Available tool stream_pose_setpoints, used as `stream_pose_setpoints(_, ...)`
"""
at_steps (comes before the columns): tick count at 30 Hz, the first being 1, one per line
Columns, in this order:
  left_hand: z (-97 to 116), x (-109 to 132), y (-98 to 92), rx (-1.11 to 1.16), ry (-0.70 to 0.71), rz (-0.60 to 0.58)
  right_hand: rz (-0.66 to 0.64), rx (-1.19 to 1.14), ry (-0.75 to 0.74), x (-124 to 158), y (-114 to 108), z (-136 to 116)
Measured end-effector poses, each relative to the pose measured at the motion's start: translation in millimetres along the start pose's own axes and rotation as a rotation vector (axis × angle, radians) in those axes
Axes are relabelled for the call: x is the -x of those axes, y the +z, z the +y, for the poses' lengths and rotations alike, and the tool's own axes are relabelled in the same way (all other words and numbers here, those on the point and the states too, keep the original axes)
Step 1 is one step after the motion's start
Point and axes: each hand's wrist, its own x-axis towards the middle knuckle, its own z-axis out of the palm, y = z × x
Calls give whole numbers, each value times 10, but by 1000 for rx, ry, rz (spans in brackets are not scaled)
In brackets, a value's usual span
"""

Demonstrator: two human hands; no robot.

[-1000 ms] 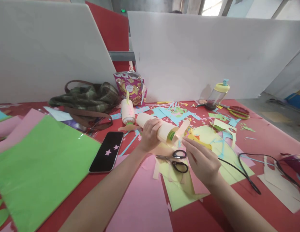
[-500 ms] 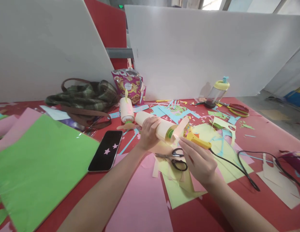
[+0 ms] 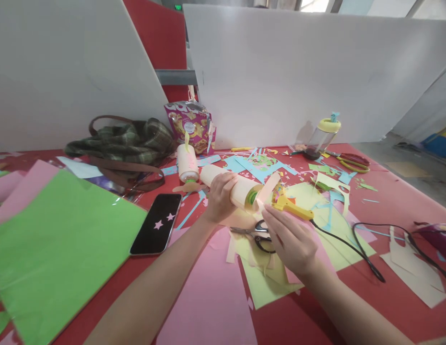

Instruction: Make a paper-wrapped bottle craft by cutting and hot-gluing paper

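My left hand (image 3: 223, 196) is wrapped around a cream paper-covered cylinder (image 3: 240, 189), which lies tilted above the table with its green-ringed end toward the right. At that end sticks out a pale paper strip (image 3: 269, 188), like a blade. My right hand (image 3: 293, 239) has its fingers pressed together at the strip's lower part, pinching it; the fingertips partly cover the spot. Just beyond them lies a yellow tool with a black cord, apparently a glue gun (image 3: 297, 209). Below the cylinder rest black-handled scissors (image 3: 250, 232), partly hidden by my right hand.
A smaller paper-covered cylinder (image 3: 187, 163) stands behind. Around lie a phone (image 3: 156, 225), green sheet (image 3: 64, 249), pink sheet (image 3: 212, 292), plaid bag (image 3: 125, 139), snack bag (image 3: 190, 124), yellow-lidded bottle (image 3: 322, 139), red-and-yellow-handled tool (image 3: 354, 163) and paper scraps.
My right hand has moved slightly left, closer in to the cylinder's end, and covers more of the scissors' handles. My left hand keeps its hold on the cylinder.
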Motion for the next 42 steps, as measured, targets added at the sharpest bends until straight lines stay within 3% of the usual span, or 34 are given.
stream_pose_setpoints(21, 1, 6, -7, -5, 4, -9, -80, 113, -84, 80, 92, -67)
stream_pose_setpoints(34, 3, -6, -7, -2, 21, -8, -89, -11, 82, -3, 113, -99)
stream_pose_setpoints(42, 17, -12, -10, -14, 24, -3, -92, -61, 76, 13, 137, -91)
